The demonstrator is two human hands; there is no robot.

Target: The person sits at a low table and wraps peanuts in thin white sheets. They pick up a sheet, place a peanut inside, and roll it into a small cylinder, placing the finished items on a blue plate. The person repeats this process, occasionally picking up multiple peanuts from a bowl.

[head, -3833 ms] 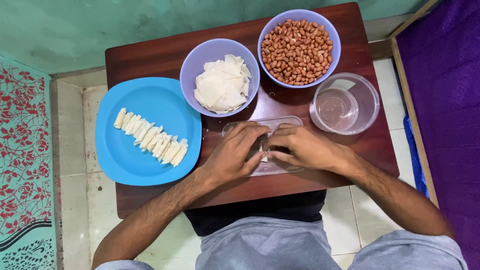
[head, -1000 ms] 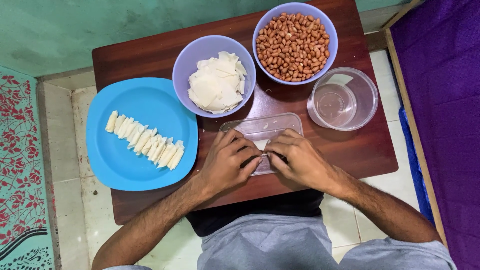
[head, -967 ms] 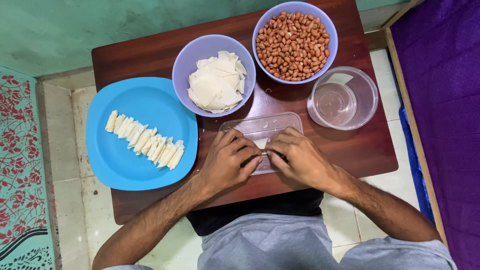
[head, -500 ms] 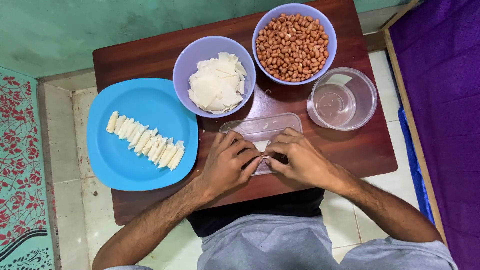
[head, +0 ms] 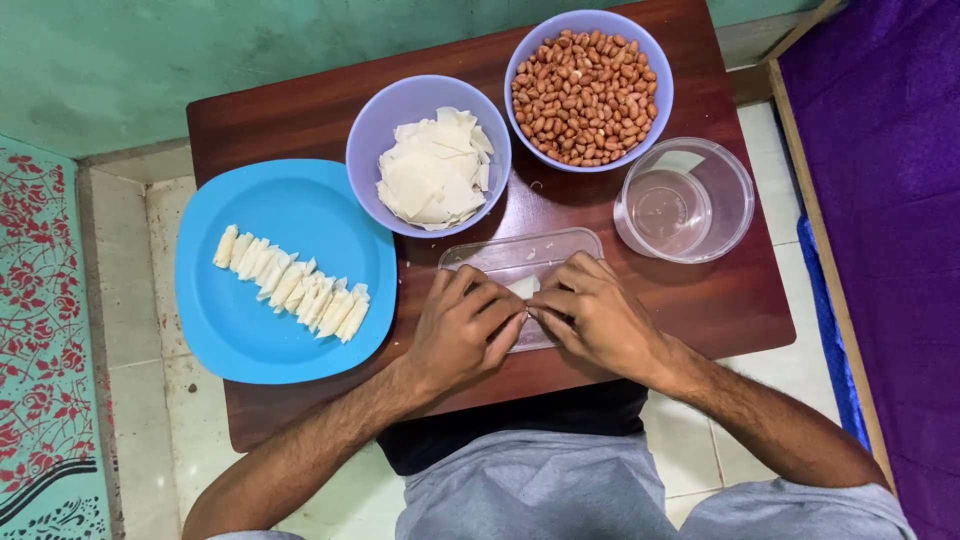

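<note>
A small white wrapper piece (head: 522, 288) is pinched between the left hand (head: 462, 330) and the right hand (head: 598, 318), both closed narrowly on it, above the clear rectangular tray (head: 560, 247). Its long axis seems to run from hand to hand. From the tray, the bowl of white wrappers (head: 429, 155) lies just behind, the blue plate (head: 250, 340) with rolled pieces to the left.

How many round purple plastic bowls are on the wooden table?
2: the purple bowl of white wrapper pieces at the middle back, and the purple bowl of peanuts to its right. None seem hidden.
</note>
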